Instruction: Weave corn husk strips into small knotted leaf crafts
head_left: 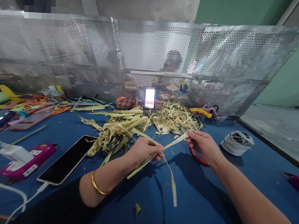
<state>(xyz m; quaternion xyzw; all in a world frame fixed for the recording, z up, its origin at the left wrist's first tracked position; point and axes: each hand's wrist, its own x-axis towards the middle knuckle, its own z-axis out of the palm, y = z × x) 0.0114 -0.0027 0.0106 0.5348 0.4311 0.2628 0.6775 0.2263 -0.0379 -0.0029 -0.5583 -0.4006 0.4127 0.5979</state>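
Between my hands a pale, flat dried leaf strip (176, 142) is stretched out; it looks like corn husk. My left hand (144, 151) pinches it together with other strips, one of which dangles towards the table. The far end of the strip is pinched in my right hand (202, 144). Scissors with a red handle (198, 158) lie under or against my right hand; whether its fingers also touch them I cannot tell. Just beyond my left hand is a heap of long dried husks (113, 133). Shredded scraps (175, 118) are piled behind both hands.
At left lie a black-screened phone (68, 159) on a cable, a magenta power strip (29, 162) and colourful strips (42, 103). A white twine roll (237, 143) and a yellow tool (201, 112) are at right. A perforated metal screen (217, 58) stands behind, with people beyond it.
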